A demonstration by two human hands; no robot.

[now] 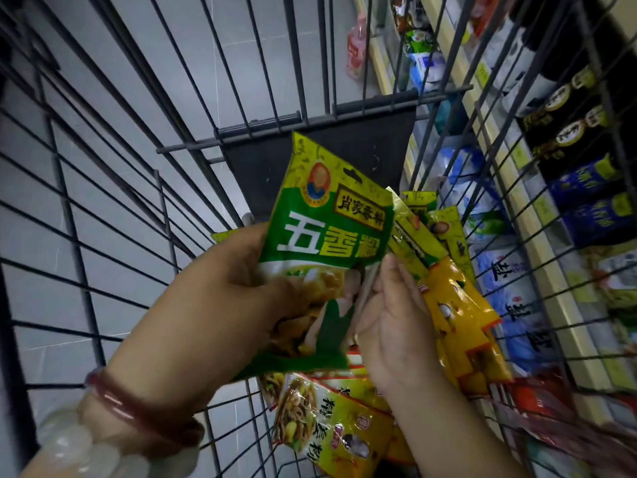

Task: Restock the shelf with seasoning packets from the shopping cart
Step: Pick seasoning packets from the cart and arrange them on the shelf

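Nearest, the left hand (220, 291), with a glossy red bangle (138, 405) and pale bead bracelet (86, 450) at its wrist, grips a crinkled green-and-yellow foil seasoning packet (324, 243) held upright above the grey wire shopping cart (103, 208). The right hand (389, 322) meets the packet's right edge, fingers (393, 270) loosely extended; whether they pinch it is unclear. Below lie more shiny yellow packets (458, 319), partly covered by the hands. Beyond the cart's wires, the cream shelf (537, 243) shows blurred goods.
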